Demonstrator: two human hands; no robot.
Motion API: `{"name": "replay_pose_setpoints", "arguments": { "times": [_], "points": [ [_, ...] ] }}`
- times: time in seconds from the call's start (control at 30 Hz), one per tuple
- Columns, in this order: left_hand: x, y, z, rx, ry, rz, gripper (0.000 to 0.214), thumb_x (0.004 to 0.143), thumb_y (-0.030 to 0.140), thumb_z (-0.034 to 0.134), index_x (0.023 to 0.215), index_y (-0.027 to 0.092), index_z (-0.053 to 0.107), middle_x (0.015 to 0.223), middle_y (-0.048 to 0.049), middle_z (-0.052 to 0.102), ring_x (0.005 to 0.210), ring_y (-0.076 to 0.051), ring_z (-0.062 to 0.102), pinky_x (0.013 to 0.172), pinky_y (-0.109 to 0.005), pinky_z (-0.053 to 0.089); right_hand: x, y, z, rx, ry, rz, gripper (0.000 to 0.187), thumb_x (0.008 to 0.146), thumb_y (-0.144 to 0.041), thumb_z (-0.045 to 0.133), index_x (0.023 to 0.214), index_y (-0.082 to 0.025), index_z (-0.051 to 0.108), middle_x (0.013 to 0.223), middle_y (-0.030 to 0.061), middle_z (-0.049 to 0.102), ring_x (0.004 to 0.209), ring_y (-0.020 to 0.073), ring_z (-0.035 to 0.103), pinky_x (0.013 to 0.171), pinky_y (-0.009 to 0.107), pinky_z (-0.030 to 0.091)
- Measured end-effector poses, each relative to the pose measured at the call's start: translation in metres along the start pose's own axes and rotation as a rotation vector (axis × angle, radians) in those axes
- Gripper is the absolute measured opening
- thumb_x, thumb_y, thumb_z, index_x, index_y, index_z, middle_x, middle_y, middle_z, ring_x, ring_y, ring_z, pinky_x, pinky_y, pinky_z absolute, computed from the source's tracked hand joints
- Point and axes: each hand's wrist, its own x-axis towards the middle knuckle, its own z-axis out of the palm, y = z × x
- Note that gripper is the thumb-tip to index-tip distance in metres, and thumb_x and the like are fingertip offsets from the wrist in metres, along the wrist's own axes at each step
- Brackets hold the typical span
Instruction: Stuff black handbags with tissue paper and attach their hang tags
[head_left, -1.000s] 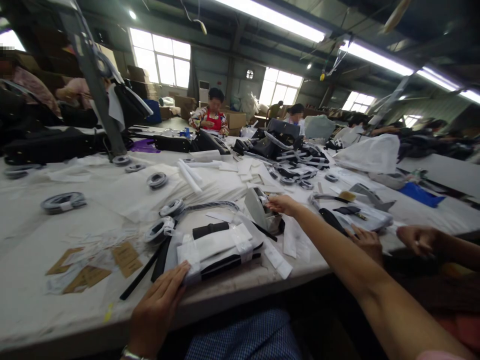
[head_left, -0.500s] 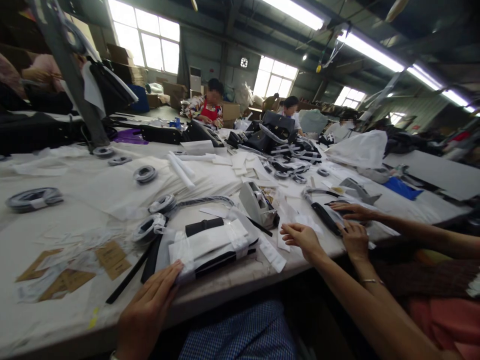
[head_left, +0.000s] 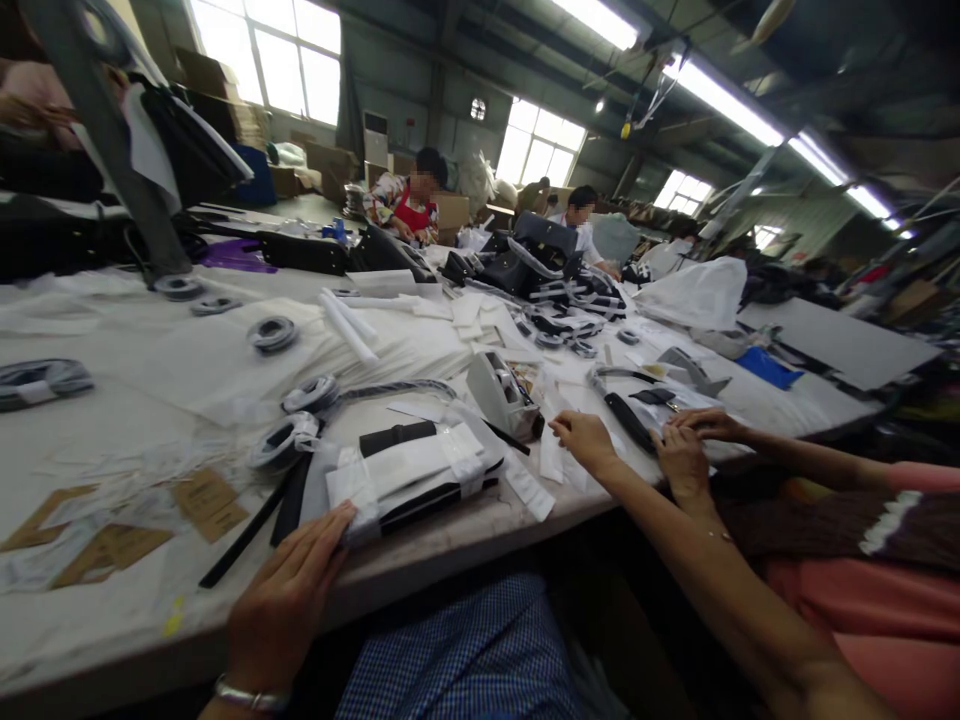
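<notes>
A black bag lies at the table's front edge, with white wrapping sheets and clear plastic around it. My left hand rests against its near left end, fingers stretched out flat. My right hand is raised over the table, right of the bag. Its fingertips are pressed together; whatever is between them is too small to make out. Just left of that hand stands a grey tape dispenser. Behind the bag runs a plastic-wrapped handle, and wrapped strap coils lie at its left.
Close on my right, a co-worker's hands work at a black wrapped piece. Brown cards and small packets lie at left. White sheets cover the middle, with piled black bags behind. A metal post rises at far left.
The view has shifted a little, so the table things appear further left and higher. The co-worker's far hand has drawn in closer to the near one. My left hand stays against the bag.
</notes>
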Motion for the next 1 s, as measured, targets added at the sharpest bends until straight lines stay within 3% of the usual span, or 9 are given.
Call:
{"name": "replay_pose_setpoints", "arguments": {
  "times": [0.13,0.27,0.33,0.47,0.67,0.83,1.0],
  "points": [
    [-0.002,0.0,0.001,0.004,0.01,-0.004,0.051,0.097,0.022,0.05,0.147,0.024,0.039,0.126,-0.0012,0.066,0.103,-0.02,0.066,0.096,-0.03,0.045,-0.004,0.0,-0.01,-0.174,0.004,-0.03,0.018,0.086,-0.023,0.062,0.071,-0.018,0.071,0.063,0.0057,0.07,0.063,0.0182,0.065,0.059,0.026,0.039],
    [-0.003,0.001,0.002,-0.004,0.012,-0.023,0.05,0.098,0.023,0.049,0.147,0.025,0.039,0.127,-0.0007,0.066,0.105,-0.02,0.066,0.095,-0.03,0.045,-0.023,0.001,-0.025,-0.268,0.032,-0.145,0.02,0.092,-0.03,0.057,0.091,-0.019,0.073,0.091,0.0104,0.075,0.083,0.0224,0.069,0.069,0.028,0.042],
    [-0.003,0.002,0.003,-0.008,0.012,-0.042,0.049,0.098,0.024,0.048,0.146,0.025,0.04,0.126,-0.0006,0.066,0.105,-0.02,0.066,0.094,-0.029,0.046,-0.033,-0.002,-0.036,-0.289,0.039,-0.228,0.023,0.094,-0.034,0.055,0.099,-0.021,0.073,0.101,0.0102,0.074,0.09,0.0227,0.068,0.074,0.027,0.043],
    [-0.004,0.002,0.004,-0.014,0.009,-0.082,0.046,0.098,0.026,0.049,0.144,0.024,0.044,0.123,-0.0012,0.068,0.102,-0.019,0.067,0.092,-0.028,0.047,-0.048,-0.025,-0.053,-0.227,0.015,-0.487,0.022,0.094,-0.034,0.054,0.1,-0.026,0.074,0.098,0.0073,0.075,0.086,0.0202,0.069,0.074,0.026,0.046],
    [-0.001,0.007,-0.001,-0.063,-0.043,-0.162,0.043,0.096,0.023,0.05,0.14,0.021,0.049,0.123,-0.0044,0.068,0.102,-0.019,0.066,0.091,-0.028,0.051,-0.056,-0.101,-0.044,-0.136,-0.18,-0.891,0.025,0.095,-0.038,0.051,0.099,-0.026,0.074,0.089,0.0055,0.074,0.077,0.0165,0.066,0.069,0.025,0.044],
    [0.004,0.013,-0.006,-0.114,-0.071,-0.232,0.043,0.095,0.018,0.049,0.137,0.02,0.051,0.122,-0.0051,0.068,0.104,-0.02,0.065,0.091,-0.03,0.054,-0.047,-0.182,-0.021,-0.034,-0.404,-1.141,0.028,0.094,-0.041,0.05,0.086,-0.026,0.073,0.075,0.0024,0.07,0.065,0.0133,0.06,0.06,0.024,0.038],
    [0.004,0.017,-0.005,-0.159,-0.077,-0.287,0.046,0.093,0.016,0.05,0.139,0.021,0.049,0.124,-0.006,0.067,0.107,-0.021,0.064,0.094,-0.032,0.054,-0.024,-0.244,0.01,-0.075,-0.529,-1.375,0.023,0.088,-0.037,0.059,0.073,-0.024,0.07,0.067,-0.0018,0.068,0.057,0.011,0.055,0.053,0.025,0.028]
  ]
}}
